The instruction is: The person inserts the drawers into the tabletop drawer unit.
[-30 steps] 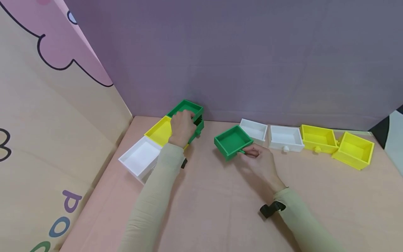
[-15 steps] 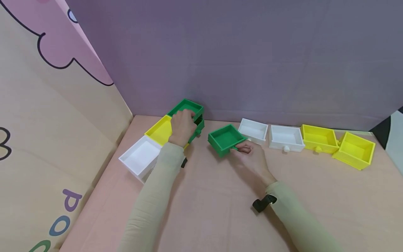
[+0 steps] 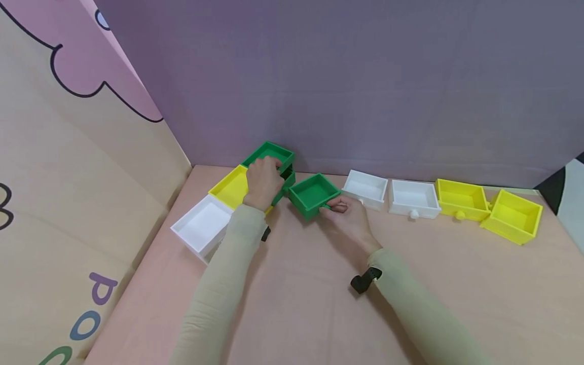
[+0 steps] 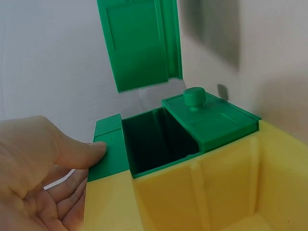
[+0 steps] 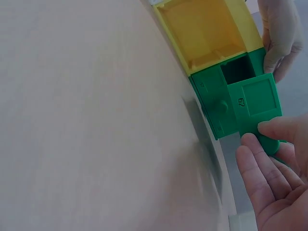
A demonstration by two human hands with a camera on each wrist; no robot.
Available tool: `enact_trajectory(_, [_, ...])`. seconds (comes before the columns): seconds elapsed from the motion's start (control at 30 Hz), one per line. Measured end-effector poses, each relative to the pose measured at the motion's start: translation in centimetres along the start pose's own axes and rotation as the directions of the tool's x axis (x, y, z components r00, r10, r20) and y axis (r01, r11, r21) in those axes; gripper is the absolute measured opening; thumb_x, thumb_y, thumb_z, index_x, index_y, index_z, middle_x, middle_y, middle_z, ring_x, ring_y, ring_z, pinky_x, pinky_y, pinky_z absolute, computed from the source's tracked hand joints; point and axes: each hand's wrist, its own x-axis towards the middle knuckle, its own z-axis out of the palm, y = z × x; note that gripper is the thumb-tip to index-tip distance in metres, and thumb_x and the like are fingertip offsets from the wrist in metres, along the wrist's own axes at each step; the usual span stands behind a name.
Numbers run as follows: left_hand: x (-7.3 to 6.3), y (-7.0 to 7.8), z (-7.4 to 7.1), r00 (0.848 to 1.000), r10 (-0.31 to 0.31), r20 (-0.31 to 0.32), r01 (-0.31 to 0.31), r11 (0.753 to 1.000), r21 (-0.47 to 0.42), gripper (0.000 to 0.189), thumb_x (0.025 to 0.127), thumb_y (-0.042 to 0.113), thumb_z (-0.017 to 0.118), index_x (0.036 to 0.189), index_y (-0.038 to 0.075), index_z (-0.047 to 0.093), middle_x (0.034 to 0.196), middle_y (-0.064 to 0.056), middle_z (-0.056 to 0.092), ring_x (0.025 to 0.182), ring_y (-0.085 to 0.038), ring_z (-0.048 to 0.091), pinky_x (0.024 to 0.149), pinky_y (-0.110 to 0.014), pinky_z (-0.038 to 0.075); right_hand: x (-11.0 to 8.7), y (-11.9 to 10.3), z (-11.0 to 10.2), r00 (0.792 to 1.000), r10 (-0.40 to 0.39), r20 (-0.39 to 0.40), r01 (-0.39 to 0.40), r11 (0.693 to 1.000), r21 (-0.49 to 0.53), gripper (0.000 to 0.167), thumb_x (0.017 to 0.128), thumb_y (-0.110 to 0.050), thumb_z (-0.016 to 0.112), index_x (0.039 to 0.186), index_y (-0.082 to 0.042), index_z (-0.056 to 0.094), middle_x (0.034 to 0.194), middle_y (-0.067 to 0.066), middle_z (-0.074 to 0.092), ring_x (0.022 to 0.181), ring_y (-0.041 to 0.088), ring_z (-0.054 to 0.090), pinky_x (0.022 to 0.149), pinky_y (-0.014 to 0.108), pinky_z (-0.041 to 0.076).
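Observation:
A small green cabinet [image 3: 288, 157] with a tray-like top stands at the far end of a joined row, beside a yellow unit [image 3: 229, 188] and a white unit [image 3: 201, 225]. My left hand [image 3: 263, 183] grips its top edge, the thumb on the green front rim [image 4: 111, 149]. Below that rim is a dark open slot [image 4: 156, 139], and under it a fitted drawer with a round knob [image 4: 194, 97]. My right hand [image 3: 350, 217] pinches a loose green drawer [image 3: 315, 192] near its knob. That drawer is just right of the cabinet, its back end towards the slot.
Two white drawers [image 3: 365, 187] [image 3: 414, 197] and two yellow drawers [image 3: 462, 197] [image 3: 514, 215] stand along the back of the pink-covered table [image 3: 310, 304]. A grey-purple backdrop [image 3: 337, 86] rises behind, and a printed panel [image 3: 91, 167] stands on the left.
My right hand has moved the green drawer left and slightly back, close to the green cabinet. My left hand has kept its hold on the cabinet's edge.

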Motion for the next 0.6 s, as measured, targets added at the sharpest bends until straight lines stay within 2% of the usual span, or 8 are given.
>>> enact_trajectory(0.1, [0.0,0.0,-0.1,1.0,-0.006,0.009,0.006,1.0,-0.008,0.029,0.093,-0.004,0.063,0.11,0.007,0.084,0.095,-0.01,0.08,0.072,-0.026,0.068,0.059,-0.029,0.05,0.4,-0.1,0.4,1.0,0.0,0.005,0.0,1.0,-0.023,0.02,0.093,-0.008,0.079,0.107,0.004,0.073,0.111,0.022,0.08,0.086,-0.004,0.071,0.076,0.013,0.056])
enact_trajectory(0.23, [0.0,0.0,-0.1,1.0,-0.006,0.017,0.006,1.0,-0.009,0.034,0.094,-0.003,0.064,0.121,0.008,0.081,0.116,-0.012,0.081,0.091,-0.032,0.077,0.074,-0.04,0.063,0.8,-0.1,0.8,1.0,-0.011,0.001,0.011,0.998,-0.054,0.02,0.093,-0.009,0.079,0.108,0.003,0.073,0.113,0.022,0.08,0.09,-0.001,0.071,0.077,0.011,0.054])
enact_trajectory(0.37, [0.0,-0.1,-0.1,1.0,-0.009,0.025,0.009,1.0,-0.007,0.033,0.094,-0.004,0.063,0.118,0.008,0.082,0.108,-0.012,0.082,0.087,-0.032,0.075,0.073,-0.038,0.061,1.0,-0.1,1.0,1.0,-0.007,-0.005,0.006,0.998,-0.062,0.02,0.093,-0.008,0.079,0.108,0.004,0.073,0.114,0.023,0.079,0.092,0.003,0.073,0.075,0.011,0.053])
enact_trajectory(0.47, [-0.1,-0.1,-0.1,1.0,-0.015,0.025,0.015,1.0,-0.007,0.032,0.094,-0.004,0.062,0.114,0.008,0.083,0.1,-0.012,0.081,0.079,-0.03,0.071,0.064,-0.033,0.052,1.3,0.0,1.2,1.0,-0.006,-0.002,0.006,0.998,-0.064,0.02,0.094,-0.007,0.078,0.109,0.004,0.073,0.114,0.024,0.079,0.094,0.006,0.074,0.074,0.011,0.054])
enact_trajectory(0.6, [-0.1,0.0,0.0,1.0,-0.019,0.014,0.019,1.0,-0.01,0.031,0.095,-0.003,0.063,0.116,0.01,0.083,0.101,-0.011,0.082,0.075,-0.027,0.069,0.059,-0.027,0.043,1.6,-0.1,1.5,1.0,-0.016,-0.002,0.016,0.998,-0.061,0.02,0.093,-0.006,0.079,0.109,0.005,0.073,0.112,0.024,0.079,0.093,0.009,0.074,0.072,0.012,0.055])
